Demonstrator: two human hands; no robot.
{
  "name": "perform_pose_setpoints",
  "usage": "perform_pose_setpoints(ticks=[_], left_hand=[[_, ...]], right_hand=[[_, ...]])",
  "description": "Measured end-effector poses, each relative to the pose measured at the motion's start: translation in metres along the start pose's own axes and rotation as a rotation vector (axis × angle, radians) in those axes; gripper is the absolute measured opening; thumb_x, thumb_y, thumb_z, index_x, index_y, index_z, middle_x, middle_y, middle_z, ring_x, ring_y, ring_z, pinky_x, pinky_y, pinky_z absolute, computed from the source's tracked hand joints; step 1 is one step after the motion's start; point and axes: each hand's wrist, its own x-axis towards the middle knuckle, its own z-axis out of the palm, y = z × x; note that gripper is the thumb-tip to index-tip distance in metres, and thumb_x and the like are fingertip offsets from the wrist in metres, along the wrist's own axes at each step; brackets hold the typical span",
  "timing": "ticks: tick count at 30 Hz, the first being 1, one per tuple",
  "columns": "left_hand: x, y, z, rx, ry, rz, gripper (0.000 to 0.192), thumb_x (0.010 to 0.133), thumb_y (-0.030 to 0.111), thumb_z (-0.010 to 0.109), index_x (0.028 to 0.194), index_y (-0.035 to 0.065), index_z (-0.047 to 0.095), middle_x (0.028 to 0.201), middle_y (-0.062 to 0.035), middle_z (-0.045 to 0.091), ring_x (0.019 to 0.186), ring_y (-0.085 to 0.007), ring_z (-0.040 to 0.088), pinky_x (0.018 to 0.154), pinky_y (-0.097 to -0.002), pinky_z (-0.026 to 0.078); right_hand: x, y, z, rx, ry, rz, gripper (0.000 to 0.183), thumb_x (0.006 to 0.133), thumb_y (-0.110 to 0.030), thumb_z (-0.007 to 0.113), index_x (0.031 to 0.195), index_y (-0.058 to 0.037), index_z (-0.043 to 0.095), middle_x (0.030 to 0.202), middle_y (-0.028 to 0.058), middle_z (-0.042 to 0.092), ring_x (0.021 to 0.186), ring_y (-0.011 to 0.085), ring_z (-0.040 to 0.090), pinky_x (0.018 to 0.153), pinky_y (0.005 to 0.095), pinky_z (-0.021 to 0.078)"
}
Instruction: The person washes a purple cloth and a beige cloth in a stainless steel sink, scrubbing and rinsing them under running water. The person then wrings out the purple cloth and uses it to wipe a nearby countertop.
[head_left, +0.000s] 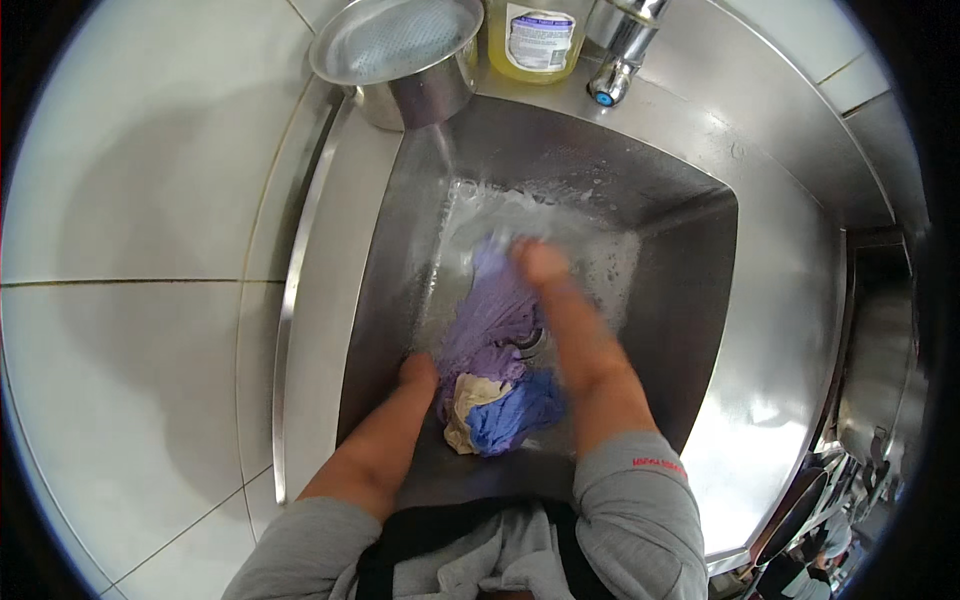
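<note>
A wet purple cloth (491, 319) lies spread on the floor of a deep stainless steel sink (675, 300). My right hand (540, 262), blurred by motion, is at the cloth's far end; its fingers are too unclear to read. At the cloth's near left edge is my left hand (420, 371), whose fingers are mostly hidden. Crumpled against the purple cloth's near end are a blue cloth (517, 412) and a beige cloth (466, 409). Part of the round drain (532, 341) shows beside the purple cloth. Suds and water (517, 210) cover the far part of the sink floor.
On the back left corner stands a metal pot (435, 94) with a perforated strainer (397, 45) at its top. Beside it are a container of yellow liquid (536, 67) and a chrome faucet (619, 71). White tiled wall (150, 187) rises on the left. Pans (791, 517) and a person (802, 574) appear lower right.
</note>
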Motion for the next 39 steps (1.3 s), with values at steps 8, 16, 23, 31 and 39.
perform_pose_setpoints(ticks=[8, 16, 23, 31, 39], left_hand=[[0.0, -0.003, 0.006, -0.083, -0.039, -0.059, 0.019, 0.083, 0.007, 0.054, 0.096, 0.0032, 0.067, 0.1, -0.0176, 0.065, 0.093, -0.035, 0.063, 0.076, -0.0433, 0.053], [0.016, 0.015, -0.012, 0.151, -0.214, -0.011, 0.024, 0.084, 0.014, 0.057, 0.105, 0.0052, 0.064, 0.113, -0.0175, 0.061, 0.104, -0.0325, 0.06, 0.084, -0.0409, 0.05], [0.075, 0.14, -0.079, -0.187, 0.569, 0.441, 0.037, 0.083, 0.014, 0.055, 0.12, 0.0075, 0.053, 0.124, -0.0141, 0.05, 0.115, -0.0356, 0.046, 0.098, -0.0433, 0.038], [0.119, 0.138, -0.076, -0.556, 0.485, 0.395, 0.031, 0.079, 0.014, 0.065, 0.107, 0.0069, 0.051, 0.102, -0.0145, 0.055, 0.094, -0.0327, 0.054, 0.083, -0.0433, 0.045], [0.087, 0.068, -0.026, -0.764, 0.474, 0.27, 0.025, 0.078, 0.008, 0.066, 0.093, 0.0016, 0.047, 0.089, -0.0145, 0.055, 0.082, -0.0294, 0.057, 0.073, -0.0428, 0.047]], right_hand=[[-0.073, -0.1, 0.045, 0.035, -0.269, -0.428, 0.026, 0.087, -0.022, 0.044, 0.095, -0.0056, 0.062, 0.097, 0.0169, 0.065, 0.089, 0.0334, 0.063, 0.075, 0.0464, 0.048], [0.002, 0.001, -0.069, 0.061, 0.108, 0.225, 0.029, 0.089, -0.031, 0.047, 0.101, -0.0061, 0.058, 0.101, 0.0155, 0.065, 0.094, 0.0319, 0.063, 0.079, 0.0441, 0.0485], [-0.121, 0.005, 0.003, 0.511, 0.087, 0.695, 0.061, 0.081, -0.04, 0.06, 0.125, -0.0001, 0.044, 0.117, 0.0259, 0.055, 0.106, 0.04, 0.056, 0.089, 0.0469, 0.0432], [-0.108, 0.014, -0.101, 0.522, 0.333, 0.536, 0.045, 0.083, -0.028, 0.059, 0.123, -0.0118, 0.048, 0.104, 0.0186, 0.063, 0.097, 0.0397, 0.059, 0.082, 0.0451, 0.0469], [-0.082, 0.022, -0.098, 0.302, 0.261, 0.67, 0.05, 0.085, -0.028, 0.057, 0.127, -0.0062, 0.043, 0.1, 0.0203, 0.064, 0.094, 0.0364, 0.062, 0.08, 0.0443, 0.0475]])
